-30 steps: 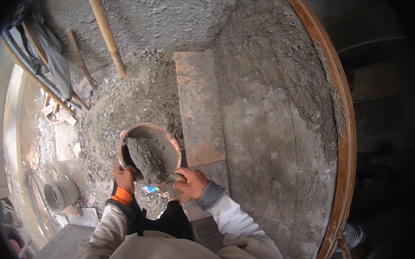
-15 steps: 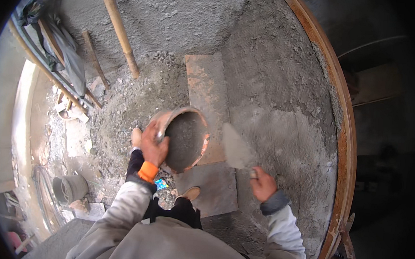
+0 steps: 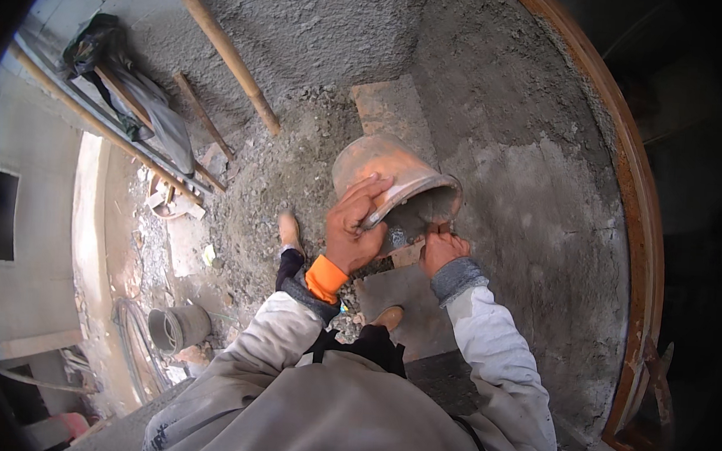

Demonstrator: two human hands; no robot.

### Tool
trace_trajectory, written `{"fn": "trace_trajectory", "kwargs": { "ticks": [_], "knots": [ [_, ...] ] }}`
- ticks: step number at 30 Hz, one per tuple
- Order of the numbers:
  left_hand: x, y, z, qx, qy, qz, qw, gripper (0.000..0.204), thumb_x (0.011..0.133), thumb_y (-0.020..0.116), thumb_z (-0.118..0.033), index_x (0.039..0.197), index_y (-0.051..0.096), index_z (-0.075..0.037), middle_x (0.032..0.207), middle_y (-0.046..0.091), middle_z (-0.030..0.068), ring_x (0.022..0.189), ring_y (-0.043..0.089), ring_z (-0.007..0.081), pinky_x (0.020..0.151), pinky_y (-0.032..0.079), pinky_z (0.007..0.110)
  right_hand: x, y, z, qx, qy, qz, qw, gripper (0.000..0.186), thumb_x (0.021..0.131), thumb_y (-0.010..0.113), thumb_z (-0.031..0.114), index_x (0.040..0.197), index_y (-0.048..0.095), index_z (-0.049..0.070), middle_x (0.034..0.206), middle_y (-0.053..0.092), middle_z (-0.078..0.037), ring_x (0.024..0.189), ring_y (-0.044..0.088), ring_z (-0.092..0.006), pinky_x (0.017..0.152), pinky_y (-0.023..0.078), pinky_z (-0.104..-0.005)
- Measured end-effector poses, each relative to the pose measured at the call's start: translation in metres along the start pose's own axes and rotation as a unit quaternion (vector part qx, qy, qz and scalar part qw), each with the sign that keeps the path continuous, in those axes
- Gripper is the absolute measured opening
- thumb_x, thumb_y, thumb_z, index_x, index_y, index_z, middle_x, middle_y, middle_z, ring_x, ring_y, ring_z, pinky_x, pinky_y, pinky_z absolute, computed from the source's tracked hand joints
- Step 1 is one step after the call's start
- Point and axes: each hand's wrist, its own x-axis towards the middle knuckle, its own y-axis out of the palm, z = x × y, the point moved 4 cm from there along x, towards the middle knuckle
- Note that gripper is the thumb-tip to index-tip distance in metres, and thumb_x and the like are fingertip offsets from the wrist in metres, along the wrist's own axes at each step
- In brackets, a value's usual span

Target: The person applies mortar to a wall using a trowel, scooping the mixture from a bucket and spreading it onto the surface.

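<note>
Half a second ago the bucket (image 3: 397, 182) sat mouth-up in the left hand (image 3: 354, 229) while the right hand (image 3: 442, 249) was out at the wall with a trowel. Now the bucket is tipped over on its side, mouth turned toward the right and the wall (image 3: 527, 211), and the right hand has come back in to the rim. A second ago both hands were low, near the body, with the bucket upright and full of mortar.

The left hand lies over the bucket's side, fingers spread across the orange wall and closed round the rim; an orange cuff (image 3: 323, 277) shows at the wrist. The right hand sits just below the bucket's mouth, closed on a tool handle; the blade (image 3: 405, 253) is mostly hidden under the rim. Grey mortar shows inside the mouth.

The bucket hangs above the mortar heap (image 3: 272, 187), close to the plastered wall. A wooden handle (image 3: 227, 56) sticks out of the heap at upper left. A grey pot (image 3: 177, 327) stands on the floor at lower left. No labels or signs can be made out.
</note>
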Motion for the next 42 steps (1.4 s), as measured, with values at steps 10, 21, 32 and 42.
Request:
{"fn": "trace_trajectory", "kwargs": {
  "ticks": [10, 21, 32, 42],
  "knots": [
    [0.001, -0.017, 0.022, -0.146, -0.088, -0.107, 0.980, 0.018, 0.058, 0.054, 0.009, 0.066, 0.041, -0.001, 0.126, 0.052, 0.0157, 0.117, 0.049, 0.0267, 0.098, 0.034, 0.034, 0.017, 0.021, 0.019, 0.329, 0.013, -0.078, 0.941, 0.034, 0.070, 0.057, 0.015, 0.101, 0.056, 0.001, 0.075, 0.060, -0.024, 0.078, 0.060, -0.0411, 0.070, 0.047, -0.0471],
    [-0.113, -0.063, 0.201, -0.286, -0.421, -0.420, 0.751, 0.023, 0.056, 0.051, 0.012, 0.068, 0.048, -0.008, 0.070, 0.054, 0.0007, 0.064, 0.050, 0.0132, 0.058, 0.042, 0.026, 0.045, 0.074, 0.069, 0.180, -0.074, 0.046, 0.980, 0.030, 0.072, 0.061, 0.019, 0.095, 0.054, 0.002, 0.092, 0.059, -0.020, 0.078, 0.058, -0.0402, 0.067, 0.048, -0.0464],
    [-0.139, -0.143, 0.267, -0.132, -0.391, -0.422, 0.807, 0.023, 0.056, 0.046, 0.013, 0.070, 0.051, -0.005, 0.080, 0.056, 0.0009, 0.068, 0.050, 0.0101, 0.065, 0.043, 0.023, 0.206, 0.108, -0.051, 0.562, 0.238, 0.240, 0.755, 0.021, 0.079, 0.059, 0.015, 0.096, 0.058, 0.002, 0.071, 0.058, -0.004, 0.051, 0.053, -0.0148, 0.045, 0.045, -0.0302],
    [-0.086, -0.075, 0.216, -0.157, -0.388, -0.336, 0.844, 0.018, 0.056, 0.053, 0.012, 0.067, 0.049, -0.002, 0.118, 0.057, 0.0129, 0.096, 0.056, 0.0188, 0.077, 0.045, 0.028, 0.043, -0.012, -0.073, 0.209, 0.012, 0.035, 0.977, 0.029, 0.077, 0.058, 0.016, 0.102, 0.053, 0.001, 0.085, 0.059, -0.023, 0.076, 0.062, -0.0351, 0.069, 0.049, -0.0378]
  ]
}}
